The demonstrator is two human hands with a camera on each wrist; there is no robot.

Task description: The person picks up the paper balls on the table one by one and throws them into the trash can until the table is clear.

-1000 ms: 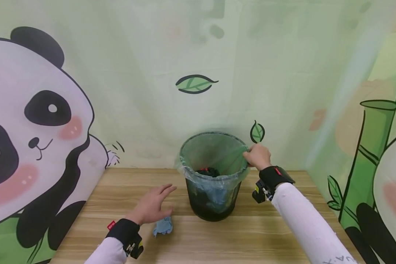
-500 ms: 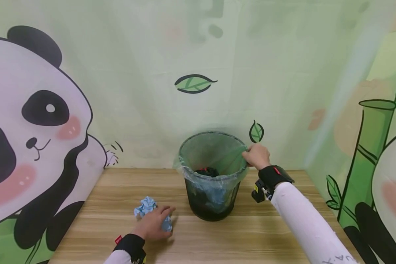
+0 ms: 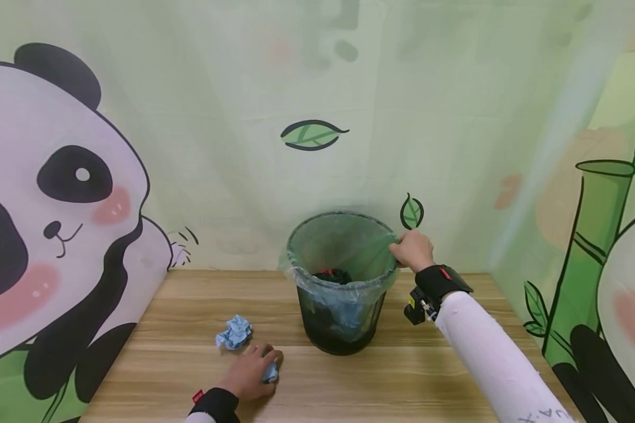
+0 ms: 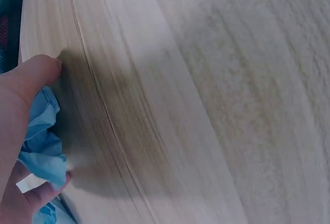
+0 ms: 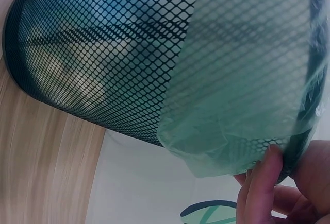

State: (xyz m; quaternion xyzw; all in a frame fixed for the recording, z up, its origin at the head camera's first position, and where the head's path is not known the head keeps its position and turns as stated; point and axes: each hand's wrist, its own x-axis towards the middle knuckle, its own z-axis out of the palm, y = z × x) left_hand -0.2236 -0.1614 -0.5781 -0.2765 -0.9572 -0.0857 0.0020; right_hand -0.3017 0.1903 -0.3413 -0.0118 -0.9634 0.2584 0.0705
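Observation:
My left hand [image 3: 250, 374] is low over the table with thumb and fingers around a crumpled ball of light blue paper [image 3: 270, 372]. In the left wrist view the crumpled paper [image 4: 44, 141] bulges out between thumb and fingers, partly hidden by the hand. Just behind that hand lies a second crumpled blue paper ball [image 3: 234, 332]. My right hand [image 3: 415, 251] grips the right side of the rim of a black mesh wastebasket [image 3: 338, 341]. Seen from the right wrist, the fingers [image 5: 263, 183] pinch the rim over a thin greenish plastic liner [image 5: 216, 131].
Inside the wastebasket sits a dark and red bundle [image 3: 334, 275], with something blue showing through the mesh. A wood-grain table [image 3: 391, 382] carries everything. Behind it hangs a pale green backdrop [image 3: 233, 194] printed with pandas, leaves and bamboo.
My left hand has come down toward the near edge and closed around the near paper ball, uncovering the other paper ball behind it. The right hand keeps its hold on the wastebasket rim.

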